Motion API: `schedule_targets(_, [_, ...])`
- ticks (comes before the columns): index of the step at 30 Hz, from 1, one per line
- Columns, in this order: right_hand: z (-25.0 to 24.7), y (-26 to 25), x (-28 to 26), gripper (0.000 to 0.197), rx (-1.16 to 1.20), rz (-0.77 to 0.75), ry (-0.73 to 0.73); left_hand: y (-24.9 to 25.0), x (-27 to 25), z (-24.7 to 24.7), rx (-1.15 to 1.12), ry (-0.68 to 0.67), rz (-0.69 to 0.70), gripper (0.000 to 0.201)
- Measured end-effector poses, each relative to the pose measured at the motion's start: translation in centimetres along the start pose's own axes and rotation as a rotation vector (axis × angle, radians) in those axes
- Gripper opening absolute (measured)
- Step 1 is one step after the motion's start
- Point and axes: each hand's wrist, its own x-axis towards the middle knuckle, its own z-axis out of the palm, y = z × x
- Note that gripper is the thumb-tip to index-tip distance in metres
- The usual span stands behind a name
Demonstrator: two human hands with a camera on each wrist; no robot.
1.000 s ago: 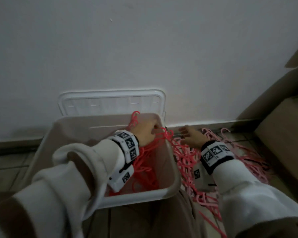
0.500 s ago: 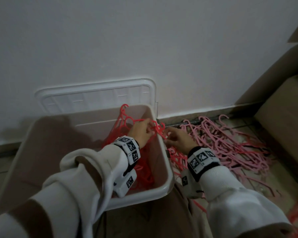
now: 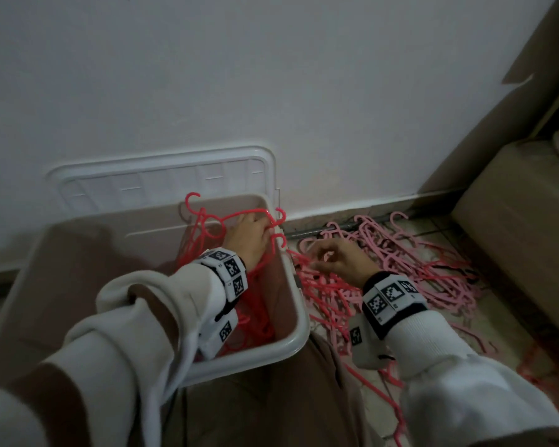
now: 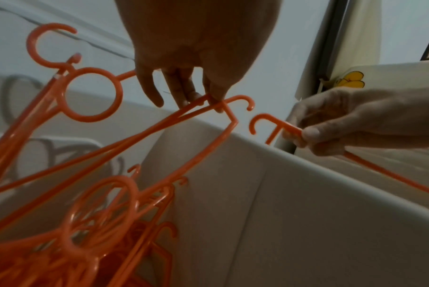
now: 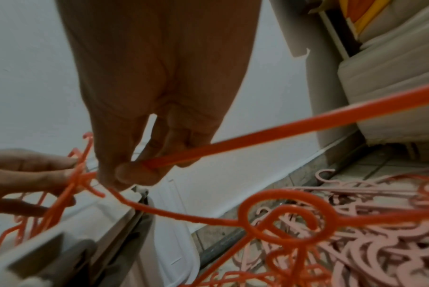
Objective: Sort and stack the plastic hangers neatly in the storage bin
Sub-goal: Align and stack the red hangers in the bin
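Both hands work at the right rim of the white rectangular plastic storage bin. Farthest left, beyond the left forearm in its cream sleeve, the bin's shaded interior holds a tangle of coral-orange plastic hangers heaped against its right wall, some hooks and ring-shaped necks poking above the far rim. Behind the bin, a white plastic lid leans against the pale wall.

The left hand sits inside the bin near its far right corner, fingers curled down, pinching the shoulder ends of a few orange hangers just under their small end hooks; in the left wrist view the fingertips press those thin bars together while the hangers' long arms slope down into the pile.

Just right of it, outside the bin wall, the right hand pinches the thin bar of a single orange hanger between thumb and curled fingers, close to its small hook, which points toward the left hand without touching it. That hanger's ring neck hangs below the right hand, above the floor.

Right of the right hand, a loose spread of pale pink plastic hangers lies on the tiled floor, mixed with orange ones nearer the bin. Farther right stands a beige cushioned piece of furniture.
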Motion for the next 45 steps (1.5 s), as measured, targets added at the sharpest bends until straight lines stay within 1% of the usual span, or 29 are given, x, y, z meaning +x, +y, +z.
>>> schedule_targets(4, [-2.3,0.5,-1.7,0.008,-0.228,0.1,0.04,0.0,-0.3,-1.6,0.066,-0.044,-0.085,0.031])
schedule_targets(6, [-3.3,0.8,-2.6,0.014,-0.346,0.155,0.067,0.1,-0.5,-2.7,0.052,-0.03,-0.104,0.029])
schedule_targets(9, [-4.4,2.0,-4.0,0.017,-0.466,0.33,0.092,-0.5,-0.6,-4.1,0.042,-0.037,-0.157,0.022])
schedule_targets(12, [-4.9,3.3,-5.4,0.018,-0.606,0.512,0.093,-0.6,-1.2,-5.5,0.074,-0.056,-0.205,0.019])
schedule_targets(14, [-4.5,3.6,-6.2,0.021,-0.645,0.615,0.038,-0.5,-1.9,-6.2,0.037,-0.041,-0.196,0.014])
schedule_targets(16, [-3.7,3.6,-6.9,0.033,-0.684,0.703,-0.092,-0.7,-2.4,-6.7,0.006,-0.023,-0.2,0.019])
schedule_targets(18, [-2.9,3.2,-7.0,0.037,-0.671,0.724,-0.184,-0.9,-3.0,-7.3,-0.005,-0.026,-0.219,0.02])
schedule_targets(19, [-2.6,2.8,-6.8,0.035,-0.645,0.707,-0.198,-1.2,-3.1,-7.6,-0.006,-0.029,-0.226,0.024])
schedule_targets(21, [-2.1,1.6,-6.0,0.029,-0.602,0.642,-0.167,-1.3,-3.9,-8.6,-0.01,-0.05,-0.224,0.026])
schedule_targets(22, [-2.0,0.7,-5.4,0.027,-0.588,0.597,-0.135,-1.6,-4.1,-8.9,-0.012,-0.069,-0.224,0.022])
schedule_targets(24, [-1.7,-1.3,-3.9,0.026,-0.572,0.491,-0.076,-2.0,-4.7,-10.1,0.015,-0.15,-0.267,0.01])
schedule_targets(26, [-1.5,-3.8,-2.4,0.025,-0.555,0.39,-0.019,-2.8,-5.1,-11.1,0.065,-0.265,-0.334,0.027])
schedule_targets(27, [-1.3,-5.1,-1.6,0.025,-0.551,0.339,0.01,-3.1,-5.4,-11.6,0.069,-0.308,-0.342,0.031])
schedule_targets(28, [-1.1,-6.4,-0.8,0.024,-0.553,0.289,0.031,-3.4,-5.7,-12.2,0.059,-0.332,-0.338,0.031])
schedule_targets(30, [-0.3,-8.8,0.8,0.022,-0.539,0.207,0.038,-3.9,-6.5,-13.5,0.061,-0.328,-0.367,0.028])
schedule_targets(33, [1.5,-11.7,2.9,0.022,-0.539,0.115,-0.019,-5.3,-7.6,-15.1,0.086,-0.301,-0.396,0.029])
schedule_targets(35, [2.8,-13.1,4.0,0.023,-0.568,0.064,-0.08,-6.4,-8.2,-15.9,0.036,-0.321,-0.409,0.026])
schedule_targets(39, [5.3,-15.3,6.1,0.023,-0.608,-0.036,-0.198,-8.2,-9.4,-17.2,-0.027,-0.359,-0.42,0.024])
schedule_targets(41, [6.3,-16.7,6.8,0.024,-0.68,-0.086,-0.255,-8.9,-9.9,-17.8,-0.023,-0.365,-0.429,0.024])
schedule_targets(45, [7.9,-19.2,8.3,0.03,-0.759,-0.223,-0.267,-10.6,-10.3,-17.8,-0.006,-0.362,-0.46,0.025])
